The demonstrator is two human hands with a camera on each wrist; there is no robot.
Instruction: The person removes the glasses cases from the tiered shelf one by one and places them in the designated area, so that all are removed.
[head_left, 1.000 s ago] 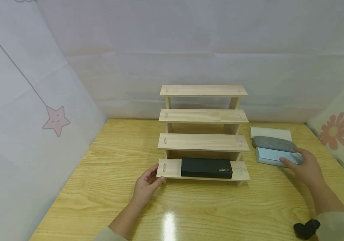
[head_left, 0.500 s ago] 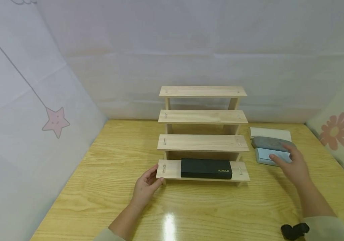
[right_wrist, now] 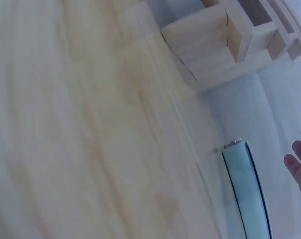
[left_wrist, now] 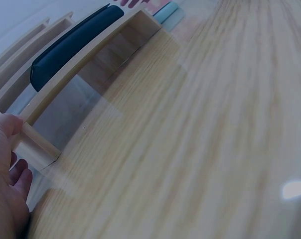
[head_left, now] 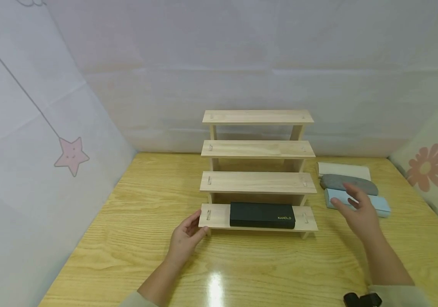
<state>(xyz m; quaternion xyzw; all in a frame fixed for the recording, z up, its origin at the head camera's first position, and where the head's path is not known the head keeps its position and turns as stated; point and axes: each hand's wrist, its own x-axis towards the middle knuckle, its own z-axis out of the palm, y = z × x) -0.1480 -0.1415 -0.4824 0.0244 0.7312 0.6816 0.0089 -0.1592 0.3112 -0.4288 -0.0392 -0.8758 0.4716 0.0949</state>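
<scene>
A stepped wooden shelf rack [head_left: 258,182] stands mid-table. My left hand [head_left: 185,233] holds the left end of its lowest board, thumb at the front corner and fingers behind the end; the left wrist view shows the thumb [left_wrist: 10,123] on the board's corner. On that board lies a black glasses case [head_left: 262,215] with gold lettering. My right hand [head_left: 361,215] hovers with nothing in it, fingers spread and bent, overlapping a light blue glasses case [head_left: 381,204]. Behind that one lie a grey soft-looking case [head_left: 351,182] and a cream case [head_left: 343,170].
The upper boards [head_left: 258,148] of the rack carry nothing. Pale cloth walls [head_left: 257,55] with printed shapes enclose the wooden table [head_left: 146,192] at the back and sides. A dark band with a small black device [head_left: 361,299] is worn on the right wrist.
My right hand has come off the light blue case and drifted left toward the rack, leaving the case in place. The left hand keeps its hold on the board's end.
</scene>
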